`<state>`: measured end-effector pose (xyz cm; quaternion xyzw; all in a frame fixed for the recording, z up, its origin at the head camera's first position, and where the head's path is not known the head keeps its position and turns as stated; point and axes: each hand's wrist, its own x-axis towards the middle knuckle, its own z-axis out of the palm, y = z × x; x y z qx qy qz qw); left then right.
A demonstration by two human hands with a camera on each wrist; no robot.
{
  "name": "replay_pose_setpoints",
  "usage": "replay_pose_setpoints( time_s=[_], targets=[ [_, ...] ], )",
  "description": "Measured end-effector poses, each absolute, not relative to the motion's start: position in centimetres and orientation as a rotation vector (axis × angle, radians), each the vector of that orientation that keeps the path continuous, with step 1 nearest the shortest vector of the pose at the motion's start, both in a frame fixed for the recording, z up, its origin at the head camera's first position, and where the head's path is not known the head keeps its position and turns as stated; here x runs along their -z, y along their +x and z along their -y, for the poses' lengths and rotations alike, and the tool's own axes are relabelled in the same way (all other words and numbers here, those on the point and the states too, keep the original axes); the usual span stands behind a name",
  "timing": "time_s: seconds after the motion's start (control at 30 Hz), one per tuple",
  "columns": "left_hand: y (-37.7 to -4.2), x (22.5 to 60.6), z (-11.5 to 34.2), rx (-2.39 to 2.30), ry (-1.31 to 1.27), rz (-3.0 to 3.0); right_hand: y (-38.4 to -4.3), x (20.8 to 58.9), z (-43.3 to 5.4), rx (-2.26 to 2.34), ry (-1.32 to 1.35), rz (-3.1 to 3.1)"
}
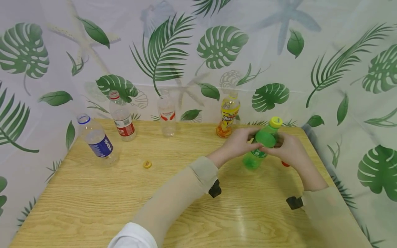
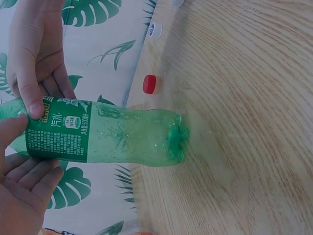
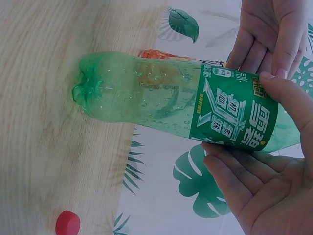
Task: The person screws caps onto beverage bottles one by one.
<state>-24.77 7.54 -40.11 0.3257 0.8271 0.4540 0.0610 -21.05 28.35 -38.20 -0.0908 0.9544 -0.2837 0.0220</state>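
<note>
Both hands hold a green plastic bottle (image 1: 265,139) at its label, the left hand (image 1: 240,141) from its left side and the right hand (image 1: 289,148) from its right. Thumbs lie across the near side, and fingers wrap toward the back. The bottle leans, its yellow cap (image 1: 275,122) on top and tilted to the right. In the right wrist view the green label (image 3: 234,110) with white characters shows between the hands. Droplets cling inside the green wall. Whether the bottle's base (image 2: 177,138) touches the table cannot be told.
Along the back stand a yellow-labelled bottle (image 1: 229,115), a clear bottle (image 1: 167,115), a red-labelled bottle (image 1: 124,124) and a blue-labelled Pepsi bottle (image 1: 99,143), all uncapped. An orange-yellow cap (image 1: 147,164), a red cap (image 2: 149,84) and a white cap (image 2: 155,30) lie on the wooden table (image 1: 124,199).
</note>
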Motion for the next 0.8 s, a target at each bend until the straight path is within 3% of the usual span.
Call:
replay_pose_setpoints(
  time_s=[0.8],
  targets=[
    [-24.64,40.02,-7.69,-1.382,0.951,-2.526,-20.98,37.85,-28.45,0.870,-0.283,-2.900]
  ],
)
